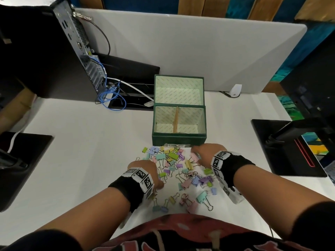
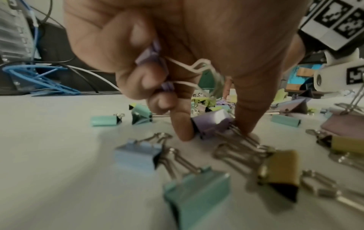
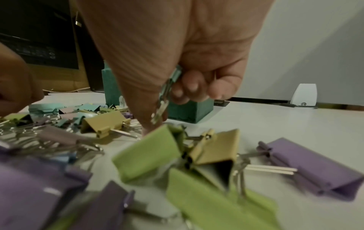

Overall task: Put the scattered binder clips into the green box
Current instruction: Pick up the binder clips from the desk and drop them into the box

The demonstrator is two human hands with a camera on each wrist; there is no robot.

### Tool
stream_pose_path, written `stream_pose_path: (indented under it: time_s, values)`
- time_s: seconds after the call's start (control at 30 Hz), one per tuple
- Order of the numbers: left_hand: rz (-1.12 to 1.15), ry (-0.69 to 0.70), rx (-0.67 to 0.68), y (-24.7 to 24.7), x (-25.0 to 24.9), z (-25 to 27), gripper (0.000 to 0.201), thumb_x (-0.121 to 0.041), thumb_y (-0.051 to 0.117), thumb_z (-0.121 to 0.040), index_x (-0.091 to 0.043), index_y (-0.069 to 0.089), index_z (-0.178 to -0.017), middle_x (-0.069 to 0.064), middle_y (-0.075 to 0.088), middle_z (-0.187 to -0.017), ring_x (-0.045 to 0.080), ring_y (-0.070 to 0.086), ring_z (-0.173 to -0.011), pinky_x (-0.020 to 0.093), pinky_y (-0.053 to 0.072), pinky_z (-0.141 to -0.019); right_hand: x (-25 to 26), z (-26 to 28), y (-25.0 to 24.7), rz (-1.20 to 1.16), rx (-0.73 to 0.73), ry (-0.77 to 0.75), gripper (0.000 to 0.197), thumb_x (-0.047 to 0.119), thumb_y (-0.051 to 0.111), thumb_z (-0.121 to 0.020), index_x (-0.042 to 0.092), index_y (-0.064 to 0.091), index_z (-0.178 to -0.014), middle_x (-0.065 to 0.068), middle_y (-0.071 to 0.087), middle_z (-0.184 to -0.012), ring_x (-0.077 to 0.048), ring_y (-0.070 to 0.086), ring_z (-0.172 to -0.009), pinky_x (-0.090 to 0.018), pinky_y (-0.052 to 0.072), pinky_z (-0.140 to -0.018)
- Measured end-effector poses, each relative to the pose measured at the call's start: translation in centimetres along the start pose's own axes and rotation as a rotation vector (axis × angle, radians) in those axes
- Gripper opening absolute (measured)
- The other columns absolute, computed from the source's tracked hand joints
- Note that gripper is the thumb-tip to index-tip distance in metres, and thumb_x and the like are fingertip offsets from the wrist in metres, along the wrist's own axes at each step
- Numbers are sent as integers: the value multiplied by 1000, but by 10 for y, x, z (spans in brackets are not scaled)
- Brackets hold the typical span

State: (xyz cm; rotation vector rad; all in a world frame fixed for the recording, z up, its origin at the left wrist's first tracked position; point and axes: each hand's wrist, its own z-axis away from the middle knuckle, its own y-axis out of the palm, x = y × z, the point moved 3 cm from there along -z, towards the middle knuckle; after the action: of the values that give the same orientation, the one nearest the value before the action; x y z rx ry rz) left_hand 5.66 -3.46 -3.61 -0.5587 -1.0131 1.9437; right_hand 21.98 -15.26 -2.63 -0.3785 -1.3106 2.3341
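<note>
Left hand [image 2: 177, 65] is low over the near-left part of the clip pile: its curled fingers keep small purple clips [image 2: 149, 54] against the palm, and the thumb and one finger pinch another purple clip [image 2: 212, 123] that still lies on the table [image 1: 90, 142]. Right hand [image 3: 177, 62] is at the far-right edge of the pile, just beside the near wall of the green box [image 1: 179, 138]; it holds a teal clip [image 3: 171, 80] between the thumb and the curled fingers. The scattered binder clips [image 1: 174, 171] lie between the two hands and toward the person — none is seen inside the box, whose two compartments look bare.

The box stands on the far side of the pile, straight ahead, with its long axis running from near to far. The right hand is clearly the nearer one — I judge it needs only a short lift over the near wall, while the left hand must cross the whole pile.
</note>
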Motion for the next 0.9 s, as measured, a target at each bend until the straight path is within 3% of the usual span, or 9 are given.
stream_pose_path:
  time_s: [0.1,0.2,0.3,0.4,0.57,0.7,0.77,0.9]
  values:
    - [32,2,-10,-3,7,0,41,-61,55,-72,-20,58,-80,-4,56,-75,18,57,-77,26,44,-65,-1,1,0,-10,18,7,40,28,55,-88,20,45,-126,-7,61,-118,-26,58,-106,-35,49,-83]
    - [106,2,35,-4,19,-3,44,-66,52,-73,-22,52,-73,-4,57,-78,16,57,-78,28,43,-65,-7,3,-5,-46,27,50,40,33,57,-87,19,47,-124,-6,59,-122,-25,57,-109,-35,49,-87]
    - [337,8,54,-11,32,-5,41,-63,60,-70,-23,53,-76,-3,62,-87,16,59,-86,30,45,-72,-16,9,-17,-74,4,68,44,38,59,-85,21,47,-124,-5,57,-125,-25,57,-111,-36,49,-90]
    - [612,37,5,-27,42,-4,36,-56,65,-72,-23,57,-82,-8,58,-80,11,55,-76,27,42,-68,-21,16,-33,-176,-12,67,44,40,63,-83,23,52,-121,-3,58,-125,-21,56,-108,-28,43,-86]
    - [1104,15,-51,-58,48,-12,23,-45,63,-81,-23,56,-80,-2,48,-70,13,44,-57,22,32,-47,-14,18,-74,-595,-156,42,30,39,71,-77,23,59,-100,3,58,-110,-12,54,-90,-27,42,-77]
    - [1460,-86,-11,-79,49,-19,20,-37,59,-86,-21,48,-82,0,43,-69,11,42,-54,14,31,-35,-4,1,-94,-890,-148,114,30,36,67,-82,16,58,-102,5,55,-70,-9,46,-51,-20,41,-52]
    - [1583,-92,-9,-87,48,-20,19,-33,58,-88,-21,47,-78,-1,43,-68,11,46,-58,11,34,-34,3,-11,-95,-1063,-85,156,35,31,69,-82,10,58,-107,0,53,-61,-11,45,-50,-19,41,-50]
    - [1650,-93,-73,-91,50,-27,19,-24,60,-88,-20,47,-75,0,47,-73,14,51,-64,13,43,-39,18,-32,-98,-1215,-27,207,37,11,69,-82,5,54,-116,-8,59,-67,-13,50,-54,-21,43,-50]
